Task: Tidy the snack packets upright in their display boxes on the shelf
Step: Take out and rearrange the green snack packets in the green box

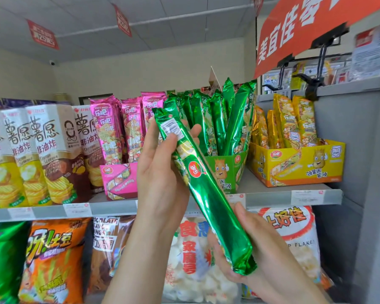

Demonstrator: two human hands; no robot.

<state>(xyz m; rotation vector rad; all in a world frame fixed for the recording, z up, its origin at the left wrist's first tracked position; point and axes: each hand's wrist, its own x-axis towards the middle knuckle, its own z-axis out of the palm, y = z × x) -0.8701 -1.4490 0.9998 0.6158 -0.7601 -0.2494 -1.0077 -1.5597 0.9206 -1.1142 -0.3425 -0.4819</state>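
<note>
Left hand [160, 172]: the upper part of the green packet [208, 198] is gripped, with the thumb pressed beside its white label and the fingers wrapped behind.
Right hand [257, 255]: the packet's lower end is cradled from beneath, with the fingers curled under and the thumb laid along its right edge.
Green packet: held slantwise, top end far-left, bottom end near-right, in front of the shelf [268, 198] and outside every box.
Green display box [226, 170]: set just behind the packet; its packets [217, 119] are fanned out, several leaning right.
Pink display box [119, 181]: placed left.
Yellow display box [298, 163]: placed right.
</note>
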